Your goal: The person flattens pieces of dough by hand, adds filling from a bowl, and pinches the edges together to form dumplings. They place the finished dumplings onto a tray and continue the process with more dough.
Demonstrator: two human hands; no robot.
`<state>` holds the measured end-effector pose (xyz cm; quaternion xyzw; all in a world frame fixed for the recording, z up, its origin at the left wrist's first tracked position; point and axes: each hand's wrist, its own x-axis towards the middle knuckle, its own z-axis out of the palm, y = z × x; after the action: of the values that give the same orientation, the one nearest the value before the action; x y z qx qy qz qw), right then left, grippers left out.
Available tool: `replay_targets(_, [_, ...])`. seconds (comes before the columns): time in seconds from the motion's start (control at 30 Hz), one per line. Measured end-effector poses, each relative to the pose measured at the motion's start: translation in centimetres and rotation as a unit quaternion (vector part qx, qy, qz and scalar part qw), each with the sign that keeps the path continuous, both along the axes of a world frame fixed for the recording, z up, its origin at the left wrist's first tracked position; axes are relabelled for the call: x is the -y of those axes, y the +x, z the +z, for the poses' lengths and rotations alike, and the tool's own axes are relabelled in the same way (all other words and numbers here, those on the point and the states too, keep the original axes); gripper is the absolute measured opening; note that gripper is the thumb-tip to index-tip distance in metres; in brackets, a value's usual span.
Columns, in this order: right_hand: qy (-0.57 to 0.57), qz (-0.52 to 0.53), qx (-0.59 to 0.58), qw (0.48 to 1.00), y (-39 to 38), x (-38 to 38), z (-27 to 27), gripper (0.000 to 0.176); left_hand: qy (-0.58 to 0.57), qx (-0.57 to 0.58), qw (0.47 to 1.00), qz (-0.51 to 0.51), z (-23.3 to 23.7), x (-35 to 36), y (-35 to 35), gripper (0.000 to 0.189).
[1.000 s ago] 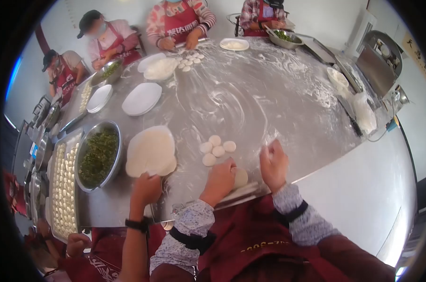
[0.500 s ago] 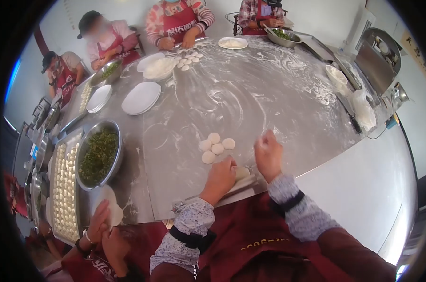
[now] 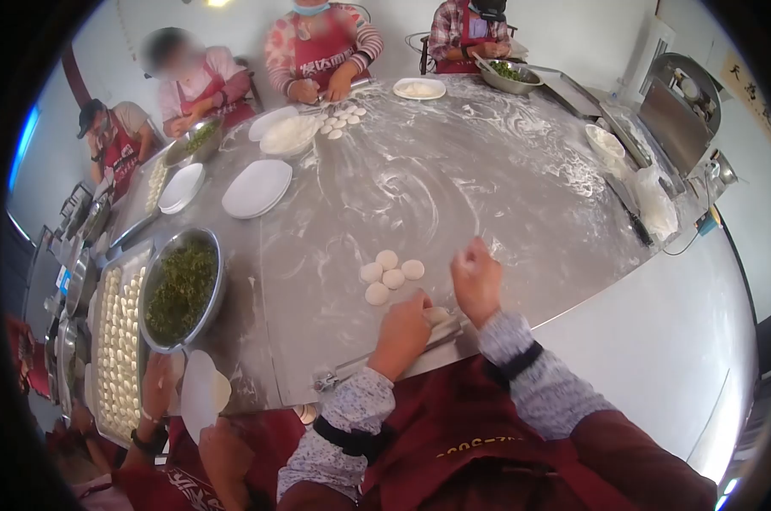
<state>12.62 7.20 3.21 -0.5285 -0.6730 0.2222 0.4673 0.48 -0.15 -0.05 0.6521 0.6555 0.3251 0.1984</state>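
Note:
My left hand [image 3: 405, 332] is closed over the edge of a pale dough piece [image 3: 438, 318] near the table's front edge; what its fingers grip is hidden. My right hand [image 3: 477, 277] is curled just to the right, raised over the table, its fingertips blurred. A metal bar [image 3: 441, 337] lies along the front edge beside the dough. Several round flattened dough pieces lie in a cluster on the steel table [image 3: 343, 230], one of them [image 3: 393, 279] in the middle, just beyond my left hand.
At left are a bowl of green filling [image 3: 181, 289], a tray of dumplings [image 3: 120, 349] and white plates [image 3: 257, 188]. A co-worker's hands [image 3: 223, 451] hold a white plate at lower left. Other people sit across the table. A knife [image 3: 630, 211] lies at right.
The co-worker at lower left now holds a white plate and has moved the hands apart. My right hand has shifted slightly left. The view has tilted a little.

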Motion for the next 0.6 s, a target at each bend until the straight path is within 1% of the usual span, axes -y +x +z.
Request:
replay_targets(0.1, [0.015,0.018,-0.010,1.000,-2.3,-2.2,-0.2,0.014,0.006,-0.022,0.999,0.027,0.5,-0.1,1.6,0.017])
replay_targets(0.17, [0.000,-0.005,0.006,1.000,-1.9,-1.7,-0.4,0.014,0.048,-0.011,0.998,0.050,-0.4,-0.3,1.6,0.021])
replay_targets(0.2, [-0.008,0.002,0.008,1.000,-0.8,-0.8,-0.1,0.014,0.026,0.003,0.999,0.046,-0.7,-0.2,1.5,0.022])
replay_targets(0.23, [-0.001,0.008,-0.002,1.000,0.4,0.2,-0.3,0.014,0.031,0.002,0.998,0.050,-0.7,0.1,1.4,0.022])
replay_targets(0.3, [0.007,0.013,-0.013,1.000,2.0,1.8,-0.6,0.014,0.025,-0.056,0.998,0.017,-0.7,0.7,1.4,0.020])
replay_targets(0.37, [0.000,0.026,-0.056,0.998,2.8,2.9,-0.5,0.015,0.012,-0.043,0.999,0.007,-1.1,0.4,1.4,0.016])
replay_targets(0.4, [-0.001,0.009,-0.006,1.000,2.5,2.6,-0.3,0.014,0.005,-0.045,0.999,0.007,-1.1,0.3,1.5,0.015])
replay_targets(0.47, [0.012,0.012,-0.003,1.000,1.0,0.8,-0.5,0.014,0.003,-0.051,0.999,0.002,-1.0,0.2,1.8,0.013])
replay_targets(0.5, [0.031,0.019,0.000,0.999,0.1,-0.2,-0.6,0.014,-0.005,-0.035,0.999,0.012,-0.7,-0.1,1.9,0.014])
replay_targets(0.57, [0.032,-0.003,-0.010,0.999,-0.5,-0.5,-0.5,0.013,-0.006,-0.022,1.000,0.007,-0.4,-0.5,2.0,0.015])
replay_targets(0.6, [0.030,0.008,-0.023,0.999,-0.2,-0.2,-0.7,0.014,0.008,-0.022,1.000,0.014,-0.7,-0.2,1.9,0.017])
